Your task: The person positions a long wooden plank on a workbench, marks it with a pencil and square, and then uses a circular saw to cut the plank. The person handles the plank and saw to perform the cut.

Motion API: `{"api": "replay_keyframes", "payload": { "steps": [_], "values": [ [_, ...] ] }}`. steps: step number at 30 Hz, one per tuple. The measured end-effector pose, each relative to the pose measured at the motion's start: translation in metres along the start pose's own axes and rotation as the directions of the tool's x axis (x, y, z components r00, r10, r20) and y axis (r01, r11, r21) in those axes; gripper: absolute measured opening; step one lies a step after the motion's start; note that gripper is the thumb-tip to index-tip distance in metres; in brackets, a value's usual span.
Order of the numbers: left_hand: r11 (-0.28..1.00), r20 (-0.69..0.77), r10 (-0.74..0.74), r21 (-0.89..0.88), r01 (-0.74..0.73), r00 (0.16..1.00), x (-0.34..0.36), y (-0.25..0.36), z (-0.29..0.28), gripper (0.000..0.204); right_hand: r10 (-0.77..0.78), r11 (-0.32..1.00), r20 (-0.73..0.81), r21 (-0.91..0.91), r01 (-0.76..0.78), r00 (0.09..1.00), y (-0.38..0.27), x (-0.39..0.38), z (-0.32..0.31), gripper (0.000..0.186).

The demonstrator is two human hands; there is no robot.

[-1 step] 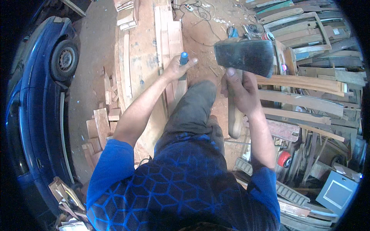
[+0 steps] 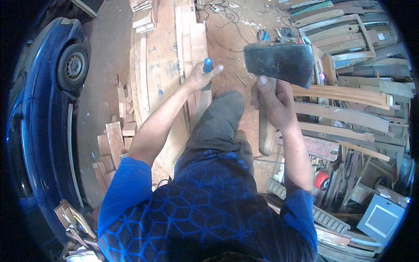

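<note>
My left hand (image 2: 199, 77) is closed round a blue-handled chisel (image 2: 208, 64), held upright over the planks with its dark lower part showing below my fist. The thumb points out to the right. In my right hand (image 2: 276, 101) is a hatchet (image 2: 278, 63), gripped high on its wooden handle just under the dark metal head. The handle's end hangs down toward me. The blunt side of the head faces left, toward the chisel, with a gap between them. Beneath the chisel lie long pale planks (image 2: 185, 48) on a wooden bench (image 2: 158, 83).
Stacked boards (image 2: 340, 109) crowd the right side. Wood offcuts (image 2: 115, 139) lie left of the bench, with a blue car (image 2: 39, 113) beyond them. A cable (image 2: 229, 15) trails over the dirt floor at the far end. A grey-blue cabinet (image 2: 380, 218) stands at lower right.
The hatchet in my right hand has shifted very slightly to the right. My left hand and the chisel stay practically where they were.
</note>
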State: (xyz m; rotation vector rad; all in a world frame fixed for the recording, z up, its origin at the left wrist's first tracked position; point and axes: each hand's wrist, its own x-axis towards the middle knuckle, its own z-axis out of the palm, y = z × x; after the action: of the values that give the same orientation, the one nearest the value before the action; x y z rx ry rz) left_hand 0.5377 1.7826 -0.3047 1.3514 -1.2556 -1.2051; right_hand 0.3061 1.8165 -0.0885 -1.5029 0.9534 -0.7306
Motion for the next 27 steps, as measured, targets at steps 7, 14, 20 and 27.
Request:
{"api": "replay_keyframes", "payload": {
  "steps": [7, 14, 20, 27],
  "values": [
    [0.994, -0.04, 0.028, -0.108, -0.033, 0.999, -0.001, 0.006, 0.001, 0.045, -0.002, 0.999, 0.035, -0.033, 0.003, 0.999, 0.014, -0.004, 0.006, 0.03],
    [0.993, -0.039, 0.038, -0.107, -0.042, 0.999, 0.0, 0.007, 0.0, 0.044, 0.029, 1.0, 0.097, -0.015, -0.027, 0.995, 0.024, -0.003, 0.011, 0.026],
    [0.996, -0.022, 0.02, -0.089, -0.021, 1.0, 0.004, -0.002, 0.001, 0.045, 0.032, 0.999, 0.112, -0.01, -0.031, 0.993, 0.025, -0.003, 0.01, 0.028],
    [0.999, -0.009, 0.046, -0.018, -0.046, 0.999, 0.004, -0.006, 0.002, 0.04, 0.062, 0.998, 0.089, -0.008, -0.062, 0.994, 0.033, -0.005, 0.008, 0.029]
  ]
}}
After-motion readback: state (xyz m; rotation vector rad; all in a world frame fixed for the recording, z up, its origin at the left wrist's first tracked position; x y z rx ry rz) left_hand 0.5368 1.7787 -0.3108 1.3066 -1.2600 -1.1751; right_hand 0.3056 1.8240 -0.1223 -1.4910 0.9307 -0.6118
